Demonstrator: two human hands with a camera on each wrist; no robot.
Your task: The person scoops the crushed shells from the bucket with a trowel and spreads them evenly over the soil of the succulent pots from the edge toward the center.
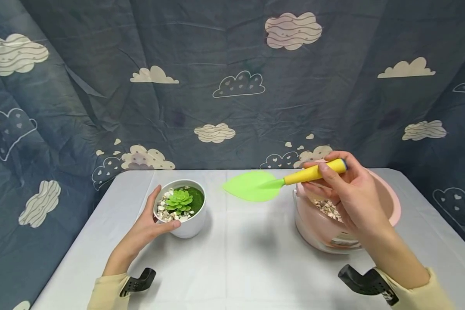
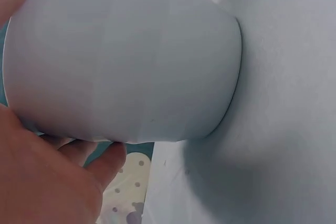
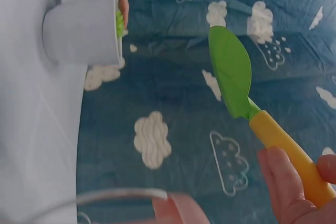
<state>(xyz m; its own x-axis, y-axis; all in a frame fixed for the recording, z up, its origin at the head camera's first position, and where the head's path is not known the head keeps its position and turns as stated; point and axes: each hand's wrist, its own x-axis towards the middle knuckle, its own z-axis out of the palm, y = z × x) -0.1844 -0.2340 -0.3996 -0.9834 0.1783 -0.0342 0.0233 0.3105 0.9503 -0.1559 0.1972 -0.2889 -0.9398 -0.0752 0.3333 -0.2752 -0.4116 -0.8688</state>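
Note:
A white flowerpot (image 1: pixel 190 227) stands on the table at left, with a green succulent (image 1: pixel 179 200), pale pebbles and a patch of moss inside. My left hand (image 1: pixel 149 221) grips it from the left, thumb at the front of the rim and fingers round the far side; the left wrist view shows the pot's side wall (image 2: pixel 131 61) close up. Above the table, my right hand (image 1: pixel 348 189) holds a toy trowel (image 1: pixel 255 186) by its yellow handle (image 3: pixel 286 148). Its green blade points left toward the pot, and no pebbles show on it.
A pink bucket (image 1: pixel 391 189) with pebbles (image 1: pixel 327 209) in it stands at right, partly hidden behind my right hand. A white cloth covers the table (image 1: pixel 236 267). Behind and at the sides hangs a dark blue cloud-print curtain (image 1: pixel 232 51).

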